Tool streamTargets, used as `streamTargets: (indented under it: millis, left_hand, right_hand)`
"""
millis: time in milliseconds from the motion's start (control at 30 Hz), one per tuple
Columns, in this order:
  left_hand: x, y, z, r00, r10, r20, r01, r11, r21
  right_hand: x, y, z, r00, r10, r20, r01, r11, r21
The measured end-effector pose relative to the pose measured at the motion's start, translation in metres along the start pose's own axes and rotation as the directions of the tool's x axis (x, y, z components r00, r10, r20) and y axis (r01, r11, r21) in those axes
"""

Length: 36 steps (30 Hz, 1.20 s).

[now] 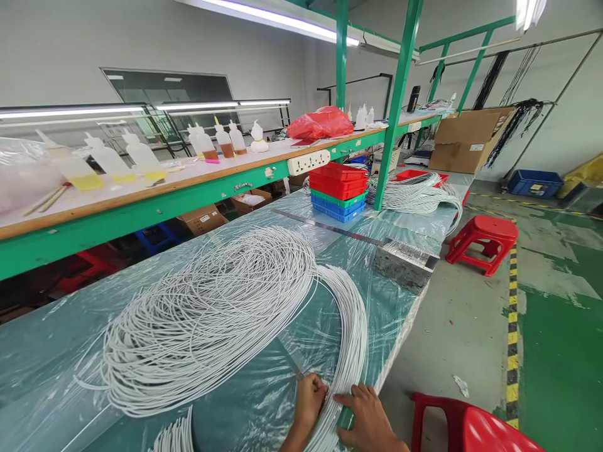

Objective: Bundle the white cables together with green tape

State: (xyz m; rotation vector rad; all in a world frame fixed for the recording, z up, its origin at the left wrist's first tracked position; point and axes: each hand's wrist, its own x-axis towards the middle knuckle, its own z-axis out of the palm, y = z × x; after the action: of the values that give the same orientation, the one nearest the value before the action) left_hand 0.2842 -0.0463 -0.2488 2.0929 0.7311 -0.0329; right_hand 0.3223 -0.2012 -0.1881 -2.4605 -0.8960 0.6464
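- Head view is showing two hands at the bottom, at about six o'clock, working on a big pile of white wires (211,314) on a plastic sheet (56,351) covering the table.
- The left hand (308,398) is curling into a loose fist and pinching the ends of the wires near the table edge.
- The right hand (370,417) is lying flat with fingers together, pressing down on the wire bunch (355,339) just beside the left hand. It is not gripping anything.
- The wire bunch is running up from the hands toward twelve o'clock, then curling left into the big pile.
- To do this well, I think the flat hand should be holding the bunch steady while the other hand is picking just a few wires, slowly, so they are not tangling.
- Stacked trays (338,191), red on top, then green and blue, are sitting at one o'clock from the pile. I cannot tell what is inside them.
- Squeeze bottles (226,139) on the upper shelf (141,207) are holding yellow and brown liquid.
- A red bag (320,122) is lying on that shelf further right.
- A cardboard box (466,141) is standing at two o'clock, its inside hidden.
- A red stool (483,242) is standing on the floor at three o'clock.
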Motion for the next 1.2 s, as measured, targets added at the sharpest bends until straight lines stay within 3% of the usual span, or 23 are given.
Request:
streamTargets:
  millis: [267,533,700,800,867,933,1033,1200]
  left_hand:
    - [-0.014,0.002,0.004,0.994,0.080,-0.071,-0.083,0.995,-0.046]
    - [-0.011,0.001,0.000,0.999,0.048,0.003,-0.047,0.989,-0.137]
    - [-0.027,0.004,-0.014,0.985,-0.041,0.170,0.063,0.990,-0.124]
    - [-0.044,0.013,-0.014,0.946,-0.072,0.316,0.051,0.996,0.074]
    - [-0.052,0.018,-0.005,0.931,-0.145,0.334,0.047,0.957,0.285]
    - [-0.056,0.022,0.009,0.944,-0.212,0.253,0.083,0.894,0.439]
    - [-0.057,0.024,0.027,0.972,-0.206,0.111,0.113,0.828,0.549]
    - [-0.053,0.033,0.028,0.988,-0.143,0.053,0.081,0.788,0.610]
  right_hand:
    - [-0.001,-0.003,0.000,1.000,0.013,-0.006,-0.013,1.000,0.000]
    - [-0.001,-0.003,0.002,1.000,0.019,-0.003,-0.019,1.000,-0.003]
    - [-0.001,-0.001,0.001,1.000,0.018,0.008,-0.018,1.000,0.010]
    - [0.001,0.001,-0.002,0.999,0.016,0.028,-0.017,1.000,0.022]
    - [0.002,0.001,-0.004,0.999,0.016,0.035,-0.017,0.999,0.030]
    - [0.003,0.001,-0.005,0.999,0.007,0.040,-0.008,0.999,0.038]
    - [0.002,0.001,-0.006,1.000,-0.006,0.031,0.004,0.999,0.045]
    - [-0.003,-0.002,-0.010,0.998,0.058,-0.005,-0.058,0.998,0.040]
